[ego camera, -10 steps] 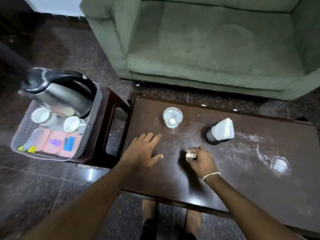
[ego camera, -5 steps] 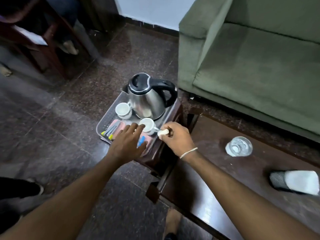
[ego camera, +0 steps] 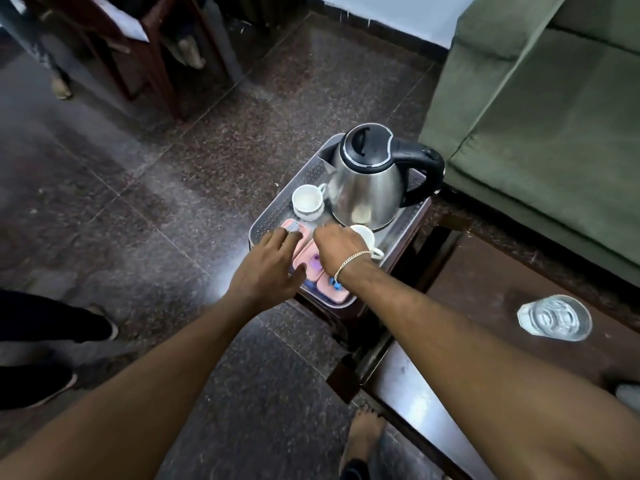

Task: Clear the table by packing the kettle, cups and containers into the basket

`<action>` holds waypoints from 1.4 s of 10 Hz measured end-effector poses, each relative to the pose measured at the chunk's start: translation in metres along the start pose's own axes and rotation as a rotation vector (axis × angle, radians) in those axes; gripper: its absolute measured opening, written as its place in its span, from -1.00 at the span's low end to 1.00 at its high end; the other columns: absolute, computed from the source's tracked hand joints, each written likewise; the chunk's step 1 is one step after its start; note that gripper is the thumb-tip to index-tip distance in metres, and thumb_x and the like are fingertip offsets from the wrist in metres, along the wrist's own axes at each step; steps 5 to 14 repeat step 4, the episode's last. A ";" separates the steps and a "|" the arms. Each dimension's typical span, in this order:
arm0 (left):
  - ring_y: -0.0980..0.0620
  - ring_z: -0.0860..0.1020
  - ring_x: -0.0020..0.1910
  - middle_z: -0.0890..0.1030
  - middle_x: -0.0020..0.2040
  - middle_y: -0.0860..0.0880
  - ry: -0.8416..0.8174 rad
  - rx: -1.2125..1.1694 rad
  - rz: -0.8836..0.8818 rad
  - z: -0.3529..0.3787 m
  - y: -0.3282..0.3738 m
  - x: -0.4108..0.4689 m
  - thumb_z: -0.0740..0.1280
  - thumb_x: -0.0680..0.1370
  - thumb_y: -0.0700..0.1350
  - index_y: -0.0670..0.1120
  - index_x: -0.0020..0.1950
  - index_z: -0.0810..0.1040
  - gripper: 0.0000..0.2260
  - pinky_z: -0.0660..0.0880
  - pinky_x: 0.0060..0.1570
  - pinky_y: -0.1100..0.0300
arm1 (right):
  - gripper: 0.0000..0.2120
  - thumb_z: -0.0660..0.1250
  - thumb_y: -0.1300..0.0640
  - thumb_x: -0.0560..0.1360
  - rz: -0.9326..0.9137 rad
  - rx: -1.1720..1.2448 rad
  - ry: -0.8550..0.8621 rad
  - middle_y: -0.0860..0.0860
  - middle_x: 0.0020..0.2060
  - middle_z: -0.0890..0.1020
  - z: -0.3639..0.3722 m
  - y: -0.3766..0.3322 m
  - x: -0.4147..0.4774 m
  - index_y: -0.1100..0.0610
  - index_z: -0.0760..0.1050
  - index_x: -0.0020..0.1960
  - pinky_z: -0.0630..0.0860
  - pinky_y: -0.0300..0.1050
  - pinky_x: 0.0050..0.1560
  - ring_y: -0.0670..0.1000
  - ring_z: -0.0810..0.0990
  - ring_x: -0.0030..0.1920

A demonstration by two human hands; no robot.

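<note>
Both hands were reached into the basket [ego camera: 273, 216] by the kettle [ego camera: 370, 181]: left hand [ego camera: 268, 268] spread flat, right hand [ego camera: 337, 249] curled, grip couldn't be made out.

There is just one camera, worn on the person's head. It looks forward and down, over both arms. The basket [ego camera: 273, 216] sits near the middle, quite close. The table [ego camera: 485, 306] is low on the right, the floor [ego camera: 138, 202] on the left.

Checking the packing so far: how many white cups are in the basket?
2. One white cup sits left of the kettle; the other lies partly behind the right hand. More may be hidden.
</note>
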State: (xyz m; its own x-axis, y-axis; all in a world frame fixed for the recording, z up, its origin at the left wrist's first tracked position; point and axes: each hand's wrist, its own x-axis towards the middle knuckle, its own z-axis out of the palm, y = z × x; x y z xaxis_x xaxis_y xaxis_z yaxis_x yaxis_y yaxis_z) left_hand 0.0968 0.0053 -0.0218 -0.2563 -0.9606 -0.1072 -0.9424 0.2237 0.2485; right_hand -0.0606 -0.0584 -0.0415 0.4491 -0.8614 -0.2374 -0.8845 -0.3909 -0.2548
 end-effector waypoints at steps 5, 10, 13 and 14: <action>-0.23 0.53 0.14 0.54 0.20 -0.17 0.054 -0.034 0.050 0.001 0.007 0.014 0.30 0.51 0.04 -0.15 0.35 0.43 -0.54 0.53 0.14 -0.10 | -0.52 0.33 0.32 0.44 0.105 0.473 0.080 0.20 0.19 0.66 -0.008 0.036 -0.022 0.14 0.54 0.35 0.54 0.06 0.25 0.24 0.61 0.22; -0.23 0.53 0.14 0.54 0.20 -0.17 0.054 -0.034 0.050 0.001 0.007 0.014 0.30 0.51 0.04 -0.15 0.35 0.43 -0.54 0.53 0.14 -0.10 | -0.52 0.33 0.32 0.44 0.105 0.473 0.080 0.20 0.19 0.66 -0.008 0.036 -0.022 0.14 0.54 0.35 0.54 0.06 0.25 0.24 0.61 0.22; -0.23 0.53 0.14 0.54 0.20 -0.17 0.054 -0.034 0.050 0.001 0.007 0.014 0.30 0.51 0.04 -0.15 0.35 0.43 -0.54 0.53 0.14 -0.10 | -0.52 0.33 0.32 0.44 0.105 0.473 0.080 0.20 0.19 0.66 -0.008 0.036 -0.022 0.14 0.54 0.35 0.54 0.06 0.25 0.24 0.61 0.22; -0.23 0.53 0.14 0.54 0.20 -0.17 0.054 -0.034 0.050 0.001 0.007 0.014 0.30 0.51 0.04 -0.15 0.35 0.43 -0.54 0.53 0.14 -0.10 | -0.52 0.33 0.32 0.44 0.105 0.473 0.080 0.20 0.19 0.66 -0.008 0.036 -0.022 0.14 0.54 0.35 0.54 0.06 0.25 0.24 0.61 0.22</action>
